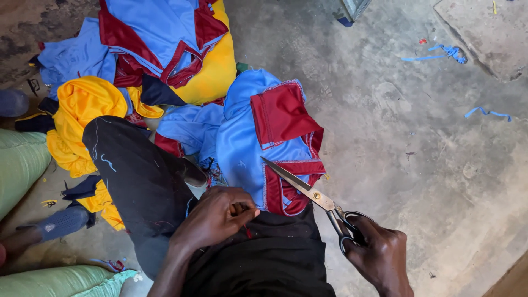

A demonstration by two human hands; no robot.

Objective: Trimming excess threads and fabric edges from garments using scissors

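Observation:
My right hand point(377, 254) grips the black handles of a pair of metal scissors point(308, 190), whose closed blades point up and left over a blue and maroon garment point(264, 143). My left hand point(217, 215) rests on my black-trousered lap, fingers pinched on a thin red thread or fabric edge near the garment's lower hem. The garment lies spread over my knee and the floor.
A heap of blue, maroon and yellow garments point(159, 49) lies at the upper left. Green sacks point(22, 159) sit at the left edge. Blue fabric scraps point(451, 53) dot the concrete floor point(429, 154) on the right. A grey shoe point(63, 221) shows lower left.

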